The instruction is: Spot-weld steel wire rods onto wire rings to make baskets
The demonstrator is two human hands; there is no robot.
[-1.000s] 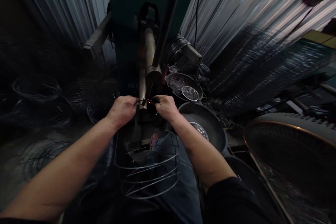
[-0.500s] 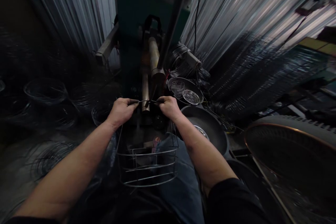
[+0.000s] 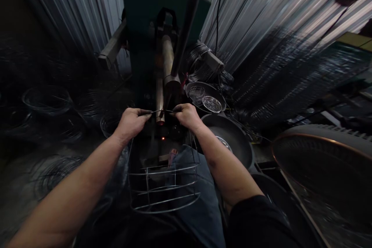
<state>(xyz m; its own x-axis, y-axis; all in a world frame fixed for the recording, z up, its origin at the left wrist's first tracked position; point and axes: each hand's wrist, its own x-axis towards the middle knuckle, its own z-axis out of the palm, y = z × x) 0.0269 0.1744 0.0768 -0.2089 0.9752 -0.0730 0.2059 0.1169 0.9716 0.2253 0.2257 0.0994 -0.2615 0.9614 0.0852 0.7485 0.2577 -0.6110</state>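
Observation:
My left hand [image 3: 133,123] and my right hand [image 3: 187,116] are both closed in a pinch on the top wire of a wire basket frame [image 3: 162,191]. The short bare stretch of wire between them lies at the tip of the lower metal rod [image 3: 160,104] of a machine. Whether wire and rod touch, I cannot tell. Thin side wires run down from near my hands to curved, stacked bars above my lap. A small orange spark [image 3: 163,138] glows beneath the rod's end. A thicker metal cylinder [image 3: 170,62] juts out above.
The dark green machine body [image 3: 139,19] stands ahead. On the right are a basin [image 3: 242,143], a pan [image 3: 190,93] holding round wire pieces, a wire coil [image 3: 197,58], and a large round grey thing with a copper-coloured rim [image 3: 314,133]. Wire loops [image 3: 58,174] lie on the left.
An orange spark and a reddish glow at the lower rod's tip have appeared. The basket frame's lower bars have shifted slightly down and tilted. Both hands keep their grip.

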